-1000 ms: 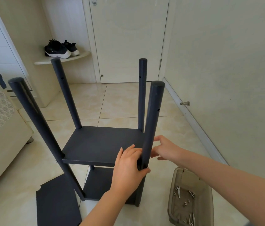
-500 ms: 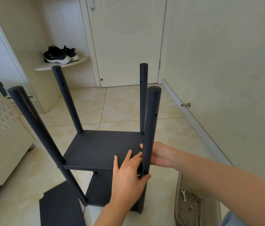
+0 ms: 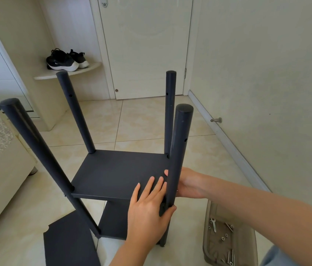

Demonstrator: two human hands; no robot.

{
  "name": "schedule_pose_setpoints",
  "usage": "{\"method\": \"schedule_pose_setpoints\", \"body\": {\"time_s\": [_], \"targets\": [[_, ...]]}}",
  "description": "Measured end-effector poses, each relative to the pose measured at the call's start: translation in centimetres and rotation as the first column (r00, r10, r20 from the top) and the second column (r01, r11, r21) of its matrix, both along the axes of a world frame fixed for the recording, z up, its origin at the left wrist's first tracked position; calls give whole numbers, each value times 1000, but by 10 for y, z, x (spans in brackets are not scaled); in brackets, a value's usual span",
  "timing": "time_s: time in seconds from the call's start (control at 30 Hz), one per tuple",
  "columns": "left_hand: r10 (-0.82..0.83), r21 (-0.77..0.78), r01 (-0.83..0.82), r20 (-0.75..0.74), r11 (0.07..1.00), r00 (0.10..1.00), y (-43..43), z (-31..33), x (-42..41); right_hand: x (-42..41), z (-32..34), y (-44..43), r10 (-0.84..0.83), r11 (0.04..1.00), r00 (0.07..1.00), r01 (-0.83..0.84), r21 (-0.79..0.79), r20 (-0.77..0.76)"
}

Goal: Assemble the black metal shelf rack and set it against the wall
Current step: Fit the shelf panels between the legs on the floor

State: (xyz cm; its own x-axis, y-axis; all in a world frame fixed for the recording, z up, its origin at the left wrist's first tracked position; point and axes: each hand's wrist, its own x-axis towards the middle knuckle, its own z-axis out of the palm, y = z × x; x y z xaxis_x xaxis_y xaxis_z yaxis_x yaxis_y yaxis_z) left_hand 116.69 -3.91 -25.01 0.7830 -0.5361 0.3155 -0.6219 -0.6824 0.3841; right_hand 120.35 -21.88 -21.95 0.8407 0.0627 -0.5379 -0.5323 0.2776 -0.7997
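The black shelf rack stands on the tiled floor with four round posts rising from its upper shelf board [image 3: 116,173]. A lower board [image 3: 113,221] sits beneath it. My left hand [image 3: 149,210] lies with straight fingers on the upper board's near right corner, its thumb hooked round the near right post [image 3: 180,150]. My right hand [image 3: 189,183] reaches in from the right and holds the same post from behind; its fingers are mostly hidden by the post. A loose black board [image 3: 68,244] lies flat on the floor at the lower left.
A translucent tray [image 3: 210,240] with screws, washers and a small wrench sits on the floor at the lower right. The wall [image 3: 266,73] with a door stop [image 3: 216,120] runs along the right. A closed door is ahead, shoes on a corner ledge, a bed at the left.
My right hand moved in from beside the near right post and now holds it from behind. My left hand's fingers straightened onto the board. The view shifted slightly.
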Motion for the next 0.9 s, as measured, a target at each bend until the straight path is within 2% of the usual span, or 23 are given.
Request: {"method": "schedule_pose_setpoints", "body": {"time_s": [0.1, 0.2, 0.5, 0.63, 0.9], "targets": [[3, 17, -4, 6, 1000, 1000, 0, -1, 2, -2, 1, -3, 3, 997, 1000, -1, -81, 29], [2, 11, -2, 24, 1000, 1000, 0, -3, 3, -8, 3, -9, -9, 995, 999, 13, -95, 35], [27, -14, -25, 114, 1000, 993, 0, -8, 0, -42, 9, -49, 14, 975, 1000, -17, -223, -16], [44, -38, -39, 152, 999, 987, -2, -15, -1, -66, -12, -78, 5, 937, 992, -49, -346, -124], [50, -67, -34, 241, 997, 969, -10, -24, 5, -85, -102, -125, -156, 812, 944, -44, -581, -289]]}}
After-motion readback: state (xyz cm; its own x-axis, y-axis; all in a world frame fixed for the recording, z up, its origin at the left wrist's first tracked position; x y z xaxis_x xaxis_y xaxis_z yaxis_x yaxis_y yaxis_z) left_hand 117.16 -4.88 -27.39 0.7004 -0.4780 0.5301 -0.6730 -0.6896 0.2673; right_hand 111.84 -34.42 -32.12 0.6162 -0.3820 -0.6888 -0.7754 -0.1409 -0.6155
